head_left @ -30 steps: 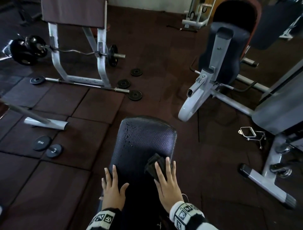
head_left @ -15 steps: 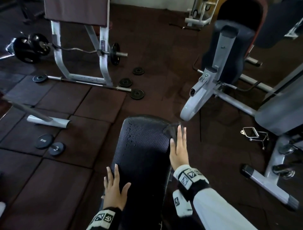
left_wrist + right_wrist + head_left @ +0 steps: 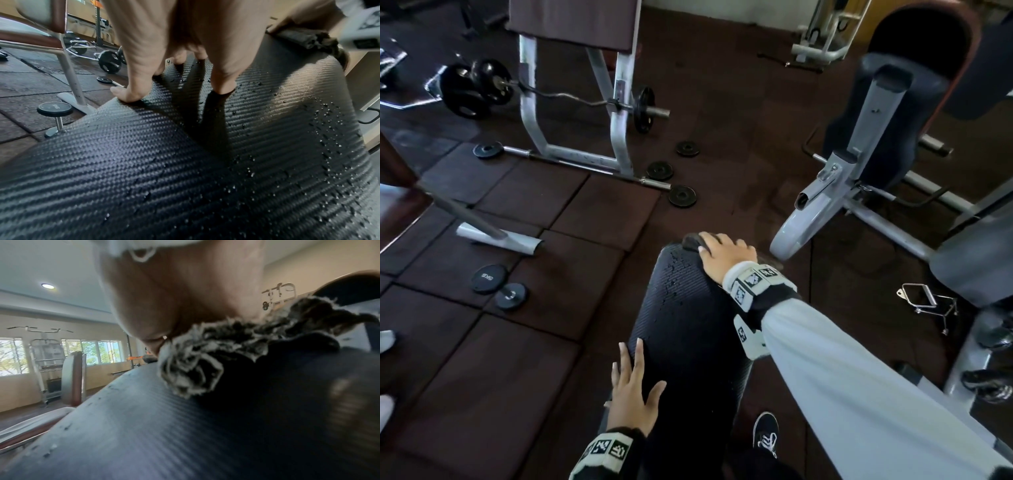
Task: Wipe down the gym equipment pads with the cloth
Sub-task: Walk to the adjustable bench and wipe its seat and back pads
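Observation:
A black textured bench pad runs away from me in the head view. My right hand lies at its far end with fingers bent over a dark frayed cloth, pressing it on the pad's rim. From the right wrist, the bunched cloth sits under my palm on the pad. My left hand rests flat on the pad's near left edge, fingers spread and holding nothing. Its fingertips touch the pad. Water droplets dot the surface.
Loose weight plates lie on the rubber floor to the left. A curl bench frame with a loaded bar stands behind them. A grey machine and a metal cable handle are on the right. My shoe is beside the pad.
My right hand slid the cloth from the near middle of the pad up its right side to the far end, then leftward. The left hand stayed put.

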Available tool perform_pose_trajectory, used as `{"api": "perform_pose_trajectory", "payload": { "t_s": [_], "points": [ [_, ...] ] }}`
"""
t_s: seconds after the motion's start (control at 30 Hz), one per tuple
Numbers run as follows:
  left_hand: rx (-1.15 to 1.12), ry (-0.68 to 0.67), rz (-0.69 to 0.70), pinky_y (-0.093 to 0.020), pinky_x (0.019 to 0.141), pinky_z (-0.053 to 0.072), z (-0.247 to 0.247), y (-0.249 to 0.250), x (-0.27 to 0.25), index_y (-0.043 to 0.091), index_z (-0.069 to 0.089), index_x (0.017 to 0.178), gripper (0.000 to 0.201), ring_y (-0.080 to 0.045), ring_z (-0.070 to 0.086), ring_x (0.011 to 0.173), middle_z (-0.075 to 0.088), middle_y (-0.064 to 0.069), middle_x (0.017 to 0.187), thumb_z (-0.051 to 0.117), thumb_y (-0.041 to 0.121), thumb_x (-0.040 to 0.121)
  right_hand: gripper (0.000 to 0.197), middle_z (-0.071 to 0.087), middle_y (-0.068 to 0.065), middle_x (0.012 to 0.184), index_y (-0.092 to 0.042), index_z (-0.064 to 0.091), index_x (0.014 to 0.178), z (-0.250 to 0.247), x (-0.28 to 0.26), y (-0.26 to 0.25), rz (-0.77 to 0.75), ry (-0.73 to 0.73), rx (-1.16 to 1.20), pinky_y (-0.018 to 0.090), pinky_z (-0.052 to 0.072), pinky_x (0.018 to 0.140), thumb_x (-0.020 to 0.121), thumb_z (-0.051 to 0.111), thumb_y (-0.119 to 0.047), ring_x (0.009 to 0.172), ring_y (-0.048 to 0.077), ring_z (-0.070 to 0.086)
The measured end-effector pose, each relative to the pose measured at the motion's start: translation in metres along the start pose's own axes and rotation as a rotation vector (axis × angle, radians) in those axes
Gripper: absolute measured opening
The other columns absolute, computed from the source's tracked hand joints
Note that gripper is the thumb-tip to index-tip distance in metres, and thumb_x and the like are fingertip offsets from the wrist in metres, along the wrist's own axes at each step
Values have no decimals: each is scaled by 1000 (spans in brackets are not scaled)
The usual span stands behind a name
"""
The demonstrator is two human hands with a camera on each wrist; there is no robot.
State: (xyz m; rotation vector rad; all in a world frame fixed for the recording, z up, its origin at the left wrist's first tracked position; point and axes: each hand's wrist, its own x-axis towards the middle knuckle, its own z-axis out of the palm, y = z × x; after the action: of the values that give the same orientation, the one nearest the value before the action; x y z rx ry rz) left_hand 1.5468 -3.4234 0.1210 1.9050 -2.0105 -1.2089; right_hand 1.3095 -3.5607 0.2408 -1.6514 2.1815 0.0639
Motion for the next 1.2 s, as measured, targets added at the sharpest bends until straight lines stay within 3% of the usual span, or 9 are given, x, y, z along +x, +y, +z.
{"api": "perform_pose_trajectory", "payload": {
  "t_s": [0.13, 0.23, 0.33, 0.47, 0.63, 0.8, 0.9, 1.03, 1.2],
  "points": [
    [-7, -1, -7, -68, 107, 22, -1, 1, -1, 52, -20, 135, 83, -23, -12, 146, -28, 18, 149, 50, 42, 93, 47, 23, -3, 153, -41, 19, 145, 0, 15, -34, -93, -103, -65, 50, 17, 110, 98, 20, -45, 137, 35, 22],
    [-15, 4, 14, -67, 106, 25, -2, -2, 0, 59, -21, 133, 85, -22, -11, 146, -28, 21, 148, 52, 44, 92, 44, 30, -5, 149, -44, 26, 140, -5, 21, -29, -149, -133, -28, 48, 21, 108, 97, 23, -48, 133, 31, 29],
    [-17, 24, 50, -66, 105, 29, -4, -6, 0, 70, -25, 124, 90, -22, -9, 146, -26, 24, 148, 54, 43, 91, 41, 35, -10, 145, -47, 30, 136, -7, 16, -5, -192, -89, 40, 48, 27, 106, 95, 29, -50, 130, 25, 37],
    [-29, 43, 67, -66, 105, 29, -5, -7, 0, 75, -24, 120, 94, -22, -8, 146, -22, 24, 149, 58, 40, 90, 44, 34, -14, 146, -49, 28, 138, 4, -4, 41, -127, 16, 147, 47, 30, 107, 94, 33, -51, 130, 21, 38],
    [-23, 28, 55, -68, 105, 27, -1, -7, -1, 62, -21, 131, 87, -14, -13, 142, -28, 26, 146, 54, 41, 92, 45, 38, -14, 143, -47, 28, 138, 20, -26, 71, -53, 138, 238, 46, 35, 105, 93, 31, -53, 127, 22, 41],
    [-24, 7, 100, -57, 112, 25, -2, -20, -6, 59, -17, 134, 83, -13, -14, 144, -27, 24, 148, 53, 43, 92, 45, 29, -13, 150, -42, 27, 139, 7, -5, 25, 59, 90, 93, 49, 26, 107, 95, 22, -48, 131, 29, 36],
    [17, -8, 34, -58, 111, 22, 2, -38, -19, 62, -19, 132, 79, -12, -15, 142, -27, 27, 146, 48, 49, 92, 44, 24, -13, 153, -43, 26, 140, 7, 9, -13, -37, 61, 2, 49, 21, 109, 96, 22, -47, 135, 28, 29],
    [-42, -5, -38, -62, 109, 26, 10, -58, -29, 73, -22, 124, 87, -24, -6, 145, -21, 26, 148, 53, 44, 91, 45, 14, -14, 156, -46, 21, 142, 13, 13, -35, -79, 41, -71, 50, 10, 114, 96, 21, -47, 142, 26, 14],
    [-43, -40, -56, -57, 109, 30, 10, -57, -23, 59, -16, 133, 82, -28, 0, 147, -20, 24, 146, 53, 42, 92, 51, -11, -9, 157, -45, 6, 146, 40, -9, -58, -326, 141, -313, 53, -6, 114, 97, 17, -50, 144, 28, -11]
  ]
}}
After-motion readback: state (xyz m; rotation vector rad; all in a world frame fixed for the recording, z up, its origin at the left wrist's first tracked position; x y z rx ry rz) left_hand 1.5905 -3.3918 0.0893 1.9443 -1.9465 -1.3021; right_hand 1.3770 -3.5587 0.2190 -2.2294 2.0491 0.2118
